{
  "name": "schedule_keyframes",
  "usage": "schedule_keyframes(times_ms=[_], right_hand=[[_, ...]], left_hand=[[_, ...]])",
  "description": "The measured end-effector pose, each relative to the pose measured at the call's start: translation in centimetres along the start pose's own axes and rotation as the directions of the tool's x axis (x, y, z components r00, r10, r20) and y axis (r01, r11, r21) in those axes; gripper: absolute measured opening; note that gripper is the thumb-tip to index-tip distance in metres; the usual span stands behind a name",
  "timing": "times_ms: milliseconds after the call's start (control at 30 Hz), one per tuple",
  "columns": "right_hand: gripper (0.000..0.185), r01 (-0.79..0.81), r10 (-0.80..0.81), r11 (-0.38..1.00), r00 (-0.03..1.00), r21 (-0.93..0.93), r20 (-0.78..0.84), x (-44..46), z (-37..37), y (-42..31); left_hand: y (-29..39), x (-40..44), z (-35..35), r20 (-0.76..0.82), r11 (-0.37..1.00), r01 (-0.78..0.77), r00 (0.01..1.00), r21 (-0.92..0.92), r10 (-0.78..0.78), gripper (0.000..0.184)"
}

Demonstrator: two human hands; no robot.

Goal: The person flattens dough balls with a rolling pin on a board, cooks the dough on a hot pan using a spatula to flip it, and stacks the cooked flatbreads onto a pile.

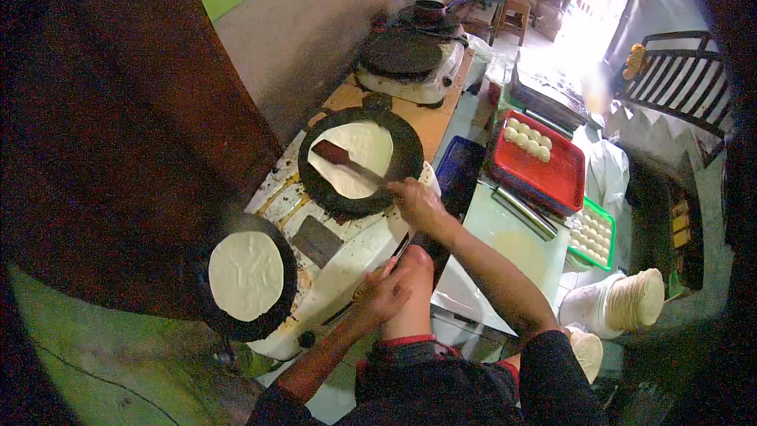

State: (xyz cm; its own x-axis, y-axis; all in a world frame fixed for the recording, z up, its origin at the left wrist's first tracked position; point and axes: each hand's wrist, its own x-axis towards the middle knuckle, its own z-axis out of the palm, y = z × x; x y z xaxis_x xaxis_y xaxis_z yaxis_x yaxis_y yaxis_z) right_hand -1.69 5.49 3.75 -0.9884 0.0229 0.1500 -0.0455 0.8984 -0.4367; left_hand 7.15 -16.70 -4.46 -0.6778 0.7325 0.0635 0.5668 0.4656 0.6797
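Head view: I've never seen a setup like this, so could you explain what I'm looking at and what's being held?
There is no machine here: one camera, worn on a person's head, looks forward and down at their bare hands. The right hand holds a long-handled spatula, its blade over a pale flat round in a dark pan. A second round lies in the nearer pan. The left hand is by the knee; whether its fingers grip anything is unclear. To the right, dough balls sit in a red tray.
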Motion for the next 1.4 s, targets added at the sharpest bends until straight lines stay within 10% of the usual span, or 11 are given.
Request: schedule_keyframes(times_ms=[100, 167, 367, 600, 800, 833, 1067, 1233, 1400], right_hand=[[0.033, -0.245, 0.237, 0.966, 0.967, 0.082, 0.095, -4.6, 0.4, -0.2], [0.046, -0.062, 0.057, 0.996, 0.996, 0.07, 0.07, -9.9, -3.3, -0.5], [0.034, -0.276, 0.277, 0.961, 0.96, -0.023, 0.053, -19.7, -11.4, 2.4], [0.039, -0.15, 0.155, 0.982, 0.987, -0.115, 0.036, -15.4, -11.4, 7.9], [0.043, -0.03, 0.015, 0.933, 0.999, 0.36, 0.046, 1.1, 0.7, 9.5], [0.035, 0.003, -0.006, 0.983, 1.0, 0.185, 0.018, 2.9, 1.2, 8.6], [0.035, -0.047, 0.125, 0.964, 0.948, 0.26, -0.291, -12.4, -5.1, 9.5], [0.033, -0.473, 0.503, 0.859, 0.71, 0.195, -0.493, -40.7, -14.2, 9.1], [0.032, -0.871, 0.788, 0.443, 0.266, 0.211, -0.556, -63.2, -17.1, 2.1]], left_hand=[[1.3, 2.2, -1.9, -0.003, 0.996, -0.082, 0.997, -0.029, 0.082, 0.051], [2.4, 3.5, -4.5, -0.002, 0.997, -0.052, 0.999, -0.048, 0.052, 0.049], [-3.2, 9.4, -7.3, -0.162, 0.997, -0.011, 0.987, 0.072, 0.023, 0.043], [2.0, 16.3, -11.9, -0.27, 0.989, -0.147, 0.953, -0.019, 0.136, 0.036], [8.6, 13.9, -5.8, -0.371, 0.926, -0.299, 0.906, -0.228, 0.202, 0.028], [9.2, 13.1, -5.0, -0.374, 0.925, -0.288, 0.909, -0.248, 0.182, 0.028], [12.6, 8.3, -0.6, -0.205, 0.938, -0.214, 0.966, -0.273, 0.16, 0.024], [20.9, 7.1, 9.6, 0.238, 0.827, -0.045, 0.948, -0.56, 0.213, 0.024], [30.0, 4.1, 23.4, 0.609, 0.703, 0.212, 0.697, -0.679, 0.378, 0.025]])
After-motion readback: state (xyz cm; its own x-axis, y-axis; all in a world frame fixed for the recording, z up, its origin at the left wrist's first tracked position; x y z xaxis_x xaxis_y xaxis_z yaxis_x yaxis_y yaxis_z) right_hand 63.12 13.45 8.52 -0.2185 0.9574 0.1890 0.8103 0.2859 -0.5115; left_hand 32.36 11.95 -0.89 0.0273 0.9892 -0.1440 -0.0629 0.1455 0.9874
